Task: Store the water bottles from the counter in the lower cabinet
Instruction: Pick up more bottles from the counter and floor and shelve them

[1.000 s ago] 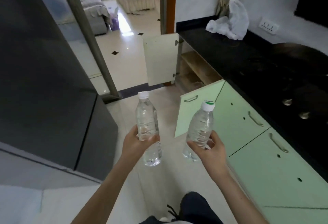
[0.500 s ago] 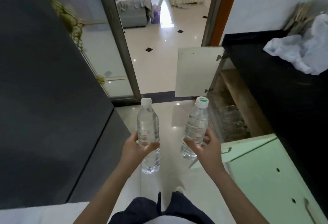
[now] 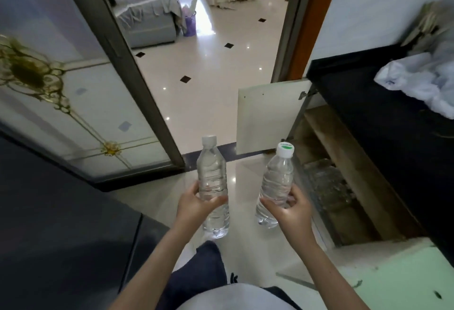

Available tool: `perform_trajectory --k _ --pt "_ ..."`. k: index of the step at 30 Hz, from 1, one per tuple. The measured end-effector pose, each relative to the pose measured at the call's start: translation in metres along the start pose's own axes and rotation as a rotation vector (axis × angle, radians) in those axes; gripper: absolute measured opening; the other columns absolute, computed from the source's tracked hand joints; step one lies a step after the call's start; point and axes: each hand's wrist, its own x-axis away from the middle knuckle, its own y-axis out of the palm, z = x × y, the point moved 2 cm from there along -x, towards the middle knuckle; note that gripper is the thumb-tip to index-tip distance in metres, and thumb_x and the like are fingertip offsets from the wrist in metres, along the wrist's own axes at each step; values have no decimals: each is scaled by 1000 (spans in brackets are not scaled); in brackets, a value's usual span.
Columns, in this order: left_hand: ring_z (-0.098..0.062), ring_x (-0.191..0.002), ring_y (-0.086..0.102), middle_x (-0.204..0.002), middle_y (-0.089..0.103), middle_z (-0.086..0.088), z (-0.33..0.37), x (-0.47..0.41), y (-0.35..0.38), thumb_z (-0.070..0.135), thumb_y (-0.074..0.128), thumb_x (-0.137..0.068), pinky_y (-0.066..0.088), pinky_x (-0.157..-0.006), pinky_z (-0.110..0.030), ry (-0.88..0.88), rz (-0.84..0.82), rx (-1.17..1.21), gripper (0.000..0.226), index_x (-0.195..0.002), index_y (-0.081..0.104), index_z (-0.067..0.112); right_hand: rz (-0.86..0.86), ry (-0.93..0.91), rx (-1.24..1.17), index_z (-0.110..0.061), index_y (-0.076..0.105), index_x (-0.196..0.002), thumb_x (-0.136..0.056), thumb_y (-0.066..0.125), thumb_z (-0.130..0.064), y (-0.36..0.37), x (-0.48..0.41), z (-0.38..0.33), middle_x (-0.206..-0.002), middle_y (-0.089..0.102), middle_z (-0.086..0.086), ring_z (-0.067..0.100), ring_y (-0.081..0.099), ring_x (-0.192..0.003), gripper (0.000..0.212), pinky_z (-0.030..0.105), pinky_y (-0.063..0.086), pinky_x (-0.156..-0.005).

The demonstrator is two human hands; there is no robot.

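My left hand [image 3: 196,205] grips a clear water bottle [image 3: 212,179] with a plain white cap, held upright over the floor. My right hand [image 3: 291,211] grips a second clear bottle [image 3: 277,182] whose white cap has a green mark; it leans slightly right. Both bottles hang in front of me, just left of the open lower cabinet [image 3: 344,187]. The cabinet's wooden inside shows under the black counter [image 3: 383,123], with several clear bottles [image 3: 324,179] lying inside it.
The far cabinet door [image 3: 266,118] stands swung open toward the doorway. A pale green door [image 3: 393,277] is open at lower right. A white plastic bag [image 3: 422,81] lies on the counter. A dark appliance [image 3: 61,231] fills the left side. My knee [image 3: 199,268] is below the bottles.
I have moved forward toward the open cabinet with both bottles; its inside now sits closer on my right. The hands keep the same hold on the bottles.
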Motion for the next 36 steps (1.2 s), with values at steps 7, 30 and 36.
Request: perform_trajectory --k 7,30,36 --pt "-6 -81 71 -92 74 4 105 -140 1 14 85 -72 53 -67 -18 146 -295 -81 36 -99 65 28 331 20 -29 -25 64 -101 -72 87 -15 19 -84 -54 -91 73 -6 4 71 -83 38 16 56 -72" --pt "-13 -84 73 -93 75 3 149 -353 243 14 85 -72 56 -70 -23 42 -792 -440 38 -105 67 23 813 434 -236 -14 57 -104 -77 81 -1 -65 -267 29 -87 66 -3 -12 64 -65 38 4 45 -50" --pt "-11 -80 72 -89 75 4 105 -413 316 17 85 -70 55 -67 -23 55 -925 -533 37 -100 66 26 959 523 -230 -18 57 -104 -75 83 -4 -59 -295 99 -86 67 -8 -12 64 -71 41 5 47 -55"
